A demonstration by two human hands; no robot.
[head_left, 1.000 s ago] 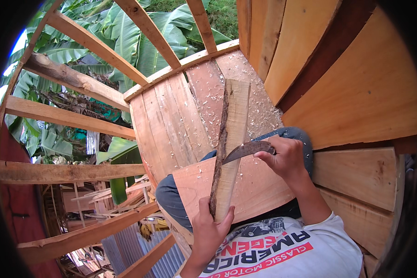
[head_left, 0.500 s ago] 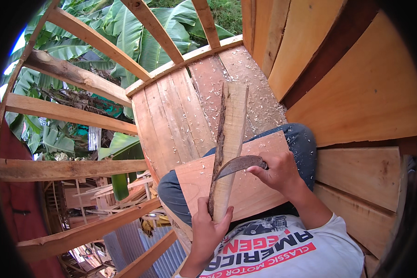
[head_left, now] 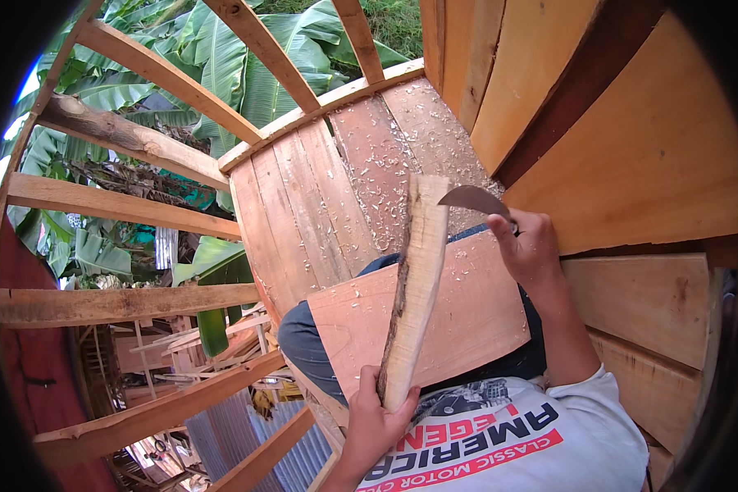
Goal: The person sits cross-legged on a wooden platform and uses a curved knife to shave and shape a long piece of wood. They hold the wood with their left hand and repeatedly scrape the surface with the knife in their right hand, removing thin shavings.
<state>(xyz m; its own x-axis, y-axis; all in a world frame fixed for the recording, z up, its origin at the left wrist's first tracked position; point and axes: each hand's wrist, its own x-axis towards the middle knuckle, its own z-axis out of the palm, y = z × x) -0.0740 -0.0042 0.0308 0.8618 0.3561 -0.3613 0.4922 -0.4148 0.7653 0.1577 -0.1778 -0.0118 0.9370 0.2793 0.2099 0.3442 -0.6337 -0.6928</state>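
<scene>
My left hand (head_left: 381, 416) is closed round the near end of a long wood piece (head_left: 418, 283), pale on its face with dark bark down its left edge. The piece slants up and away from me over a flat board (head_left: 476, 307) lying across my lap. My right hand (head_left: 523, 250) grips a curved knife (head_left: 473, 199), its handle mostly hidden in the fingers. The dark blade points left, its tip at the right edge of the wood near the far end; I cannot tell whether it touches.
Wood shavings lie over the plank floor (head_left: 336, 189) and a few on the board. Plank walls (head_left: 631, 164) rise close on my right. To the left, a frame of wooden bars (head_left: 127, 303) opens onto banana leaves (head_left: 221, 74) and corrugated metal sheets (head_left: 291, 439).
The knife has moved away from me and to the right, from the wood's middle to its far end. The wood piece has shifted slightly nearer and turned a little in my left hand.
</scene>
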